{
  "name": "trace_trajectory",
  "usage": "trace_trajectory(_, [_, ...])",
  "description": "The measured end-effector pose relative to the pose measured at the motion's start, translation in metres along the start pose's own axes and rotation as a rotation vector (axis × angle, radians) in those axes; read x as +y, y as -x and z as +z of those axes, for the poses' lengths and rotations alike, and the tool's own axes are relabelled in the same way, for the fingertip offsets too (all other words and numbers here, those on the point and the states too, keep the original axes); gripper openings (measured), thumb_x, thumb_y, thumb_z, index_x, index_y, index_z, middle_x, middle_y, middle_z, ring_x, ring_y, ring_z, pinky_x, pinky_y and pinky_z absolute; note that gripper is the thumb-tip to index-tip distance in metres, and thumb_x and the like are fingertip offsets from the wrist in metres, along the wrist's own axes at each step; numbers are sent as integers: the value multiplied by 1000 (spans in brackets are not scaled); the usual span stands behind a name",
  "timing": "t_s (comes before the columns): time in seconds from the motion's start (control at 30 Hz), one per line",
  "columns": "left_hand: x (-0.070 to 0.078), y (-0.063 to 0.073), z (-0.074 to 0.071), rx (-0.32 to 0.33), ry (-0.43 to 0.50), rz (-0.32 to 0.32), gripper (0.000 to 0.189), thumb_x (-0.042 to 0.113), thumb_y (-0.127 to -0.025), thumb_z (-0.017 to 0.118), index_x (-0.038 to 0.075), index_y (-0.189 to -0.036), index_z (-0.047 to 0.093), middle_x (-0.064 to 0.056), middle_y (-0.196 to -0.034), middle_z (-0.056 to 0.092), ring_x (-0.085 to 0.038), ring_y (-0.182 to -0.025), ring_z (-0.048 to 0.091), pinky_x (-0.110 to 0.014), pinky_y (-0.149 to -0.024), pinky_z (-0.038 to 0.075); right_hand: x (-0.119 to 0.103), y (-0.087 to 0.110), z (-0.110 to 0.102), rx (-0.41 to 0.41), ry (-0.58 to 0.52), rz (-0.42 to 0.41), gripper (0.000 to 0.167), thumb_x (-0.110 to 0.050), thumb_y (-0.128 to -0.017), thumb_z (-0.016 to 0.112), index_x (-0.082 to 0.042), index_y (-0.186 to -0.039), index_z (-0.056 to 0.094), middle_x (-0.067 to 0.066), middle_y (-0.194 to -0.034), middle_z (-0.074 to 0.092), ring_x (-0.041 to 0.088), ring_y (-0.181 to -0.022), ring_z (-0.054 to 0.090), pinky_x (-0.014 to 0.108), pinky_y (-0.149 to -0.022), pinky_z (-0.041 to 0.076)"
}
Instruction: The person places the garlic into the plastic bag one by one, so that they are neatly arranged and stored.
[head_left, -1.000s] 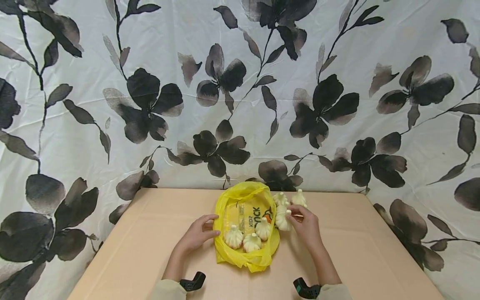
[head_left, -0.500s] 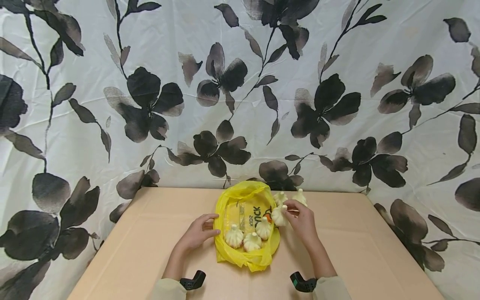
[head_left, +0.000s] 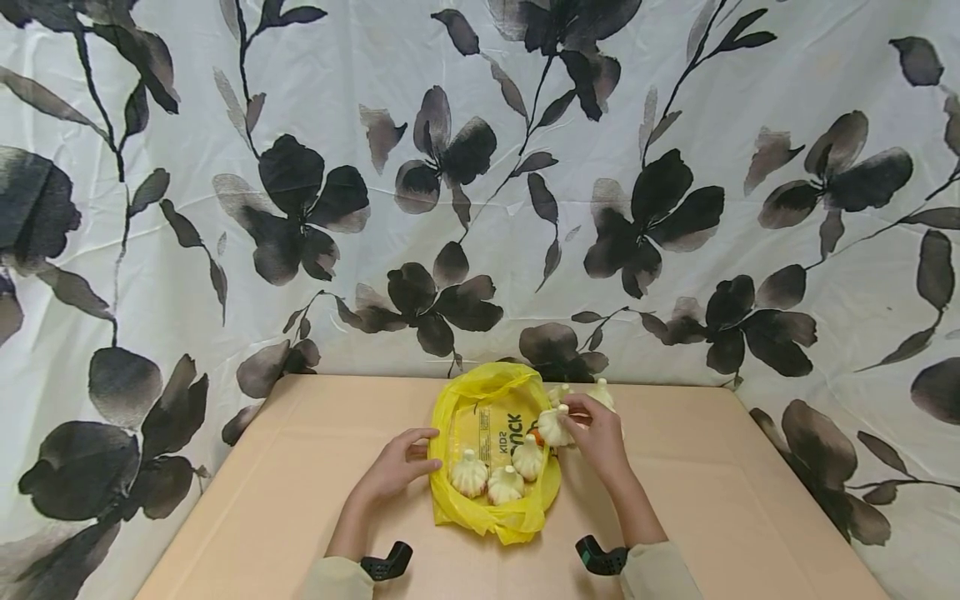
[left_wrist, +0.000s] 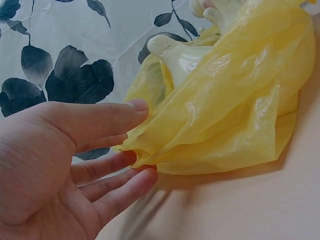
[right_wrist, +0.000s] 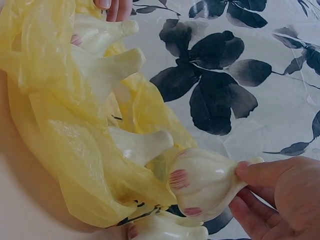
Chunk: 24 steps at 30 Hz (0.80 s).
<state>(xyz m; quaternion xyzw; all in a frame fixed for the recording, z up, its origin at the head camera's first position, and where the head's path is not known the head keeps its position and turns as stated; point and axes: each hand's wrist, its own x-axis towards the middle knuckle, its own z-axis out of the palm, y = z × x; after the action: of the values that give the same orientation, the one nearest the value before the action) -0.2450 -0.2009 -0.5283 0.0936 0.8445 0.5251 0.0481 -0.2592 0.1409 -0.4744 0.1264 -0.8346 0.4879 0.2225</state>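
In the head view, an open yellow plastic bag (head_left: pixel 487 521) lies on the table with printing inside it. Three white garlic bulbs (head_left: pixel 469 473) are in its mouth. My left hand (head_left: pixel 393 467) holds the bag's left rim between thumb and fingers; in the left wrist view the thumb (left_wrist: pixel 132 107) lies against the yellow film. By its stem, my right hand (head_left: pixel 603 442) pinches another garlic bulb (right_wrist: pixel 202 185), which has pinkish streaks and hangs at the bag's right rim. Further garlic bulbs (head_left: pixel 602 393) sit behind the right hand, partly hidden by it.
The tan tabletop (head_left: pixel 735 483) extends on both sides of the bag. A white cloth (head_left: pixel 480 233) with dark flowers hangs behind the table's far edge. Black wrist devices (head_left: pixel 386 562) are worn on both forearms.
My right hand has picked up a garlic bulb from beside the bag and carried it left to the right rim. The left hand has stayed on the bag.
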Motion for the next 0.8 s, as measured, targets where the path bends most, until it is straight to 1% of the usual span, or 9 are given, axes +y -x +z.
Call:
trace_trajectory(0.27, [0,0,-1,-6,6,7,54,26,-86,73,14,-134,54,-12,-140,51,-33,-122,57,-50,-99,49,-3,-4,4,-25,3,21,26,2,-81,73,-2,-106,68,14,-102,70,31,-96,69,40,-84,57])
trace_trajectory(0.43, [1,0,-1,-5,19,-8,54,27,-85,74,15,-135,54,-11,-141,51,-33,-122,57,-51,-99,49,-6,-6,7,-32,12,34,26,1,-82,73,-1,-107,68,15,-104,70,31,-97,68,42,-84,57])
trace_trajectory(0.53, [5,3,0,14,23,-22,53,23,-86,73,14,-135,54,-12,-141,51,-34,-122,57,-53,-99,48,-7,-7,9,-36,13,43,26,0,-82,72,-2,-108,68,15,-106,70,30,-98,68,42,-85,57])
trace_trajectory(0.67, [6,3,-1,17,29,-17,52,21,-86,73,14,-135,54,-12,-140,51,-35,-122,57,-54,-99,47,-7,-9,12,-37,-8,52,26,0,-83,72,-2,-109,68,15,-105,70,31,-98,68,43,-85,57])
trace_trajectory(0.7, [6,3,-2,12,31,-11,52,22,-86,73,14,-134,55,-11,-140,51,-35,-122,57,-54,-99,48,-6,-10,12,-37,-10,56,26,0,-83,72,-2,-108,68,14,-105,70,30,-98,68,43,-85,57])
trace_trajectory(0.73, [3,1,-2,5,32,-6,53,24,-85,74,16,-134,55,-11,-140,51,-34,-122,57,-53,-99,48,-6,-10,13,-38,-12,60,25,0,-83,72,-2,-108,68,14,-105,70,30,-98,68,44,-85,57])
trace_trajectory(0.8, [3,2,-3,-2,31,0,54,26,-85,74,16,-134,55,-11,-141,51,-34,-122,57,-53,-99,48,-5,-11,14,-41,-16,69,25,-1,-83,72,-2,-108,68,14,-105,69,30,-98,67,45,-86,57])
